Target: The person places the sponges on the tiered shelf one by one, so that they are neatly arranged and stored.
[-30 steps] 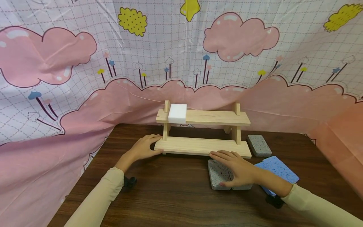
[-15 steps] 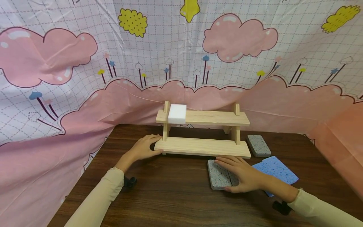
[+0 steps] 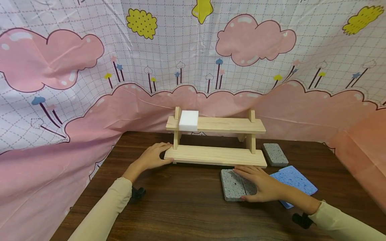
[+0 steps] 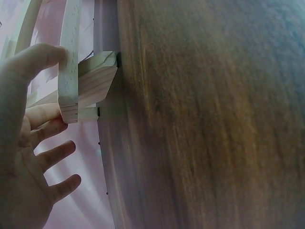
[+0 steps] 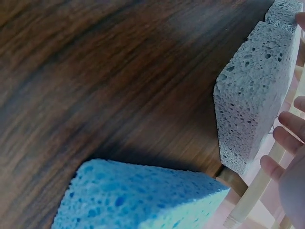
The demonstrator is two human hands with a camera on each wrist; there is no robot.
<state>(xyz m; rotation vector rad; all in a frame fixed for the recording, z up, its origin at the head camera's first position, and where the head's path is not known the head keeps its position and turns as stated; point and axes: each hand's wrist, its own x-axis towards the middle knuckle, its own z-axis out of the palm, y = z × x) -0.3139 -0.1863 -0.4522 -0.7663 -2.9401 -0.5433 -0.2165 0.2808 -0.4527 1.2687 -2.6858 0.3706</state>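
Note:
My left hand (image 3: 152, 156) grips the left end of the lower board of a two-tier wooden shelf (image 3: 211, 154). Its thumb presses one side of the board (image 4: 68, 71) and its first fingers touch the other; the remaining fingers stick out free. With fingers spread and slightly bent, my right hand (image 3: 260, 184) hovers over two grey sponges lying side by side. The left grey sponge (image 3: 232, 187) shows mostly; the right one (image 3: 248, 187) is largely hidden under the hand. In the right wrist view, its fingers are apart from the nearest grey sponge (image 5: 252, 90).
A white foam block (image 3: 189, 120) sits at the left of the shelf's upper board (image 3: 229, 124). Another grey sponge (image 3: 275, 154) lies right of the shelf. Overlapping blue sponges (image 3: 297, 179) lie partly behind my right forearm. A pink printed cloth (image 3: 144, 110) hangs behind the dark wooden table (image 3: 187, 207).
My right hand has shifted a little to the right, uncovering more of the two grey sponges. The left hand keeps its grip on the shelf. The shelf and sponges stay put.

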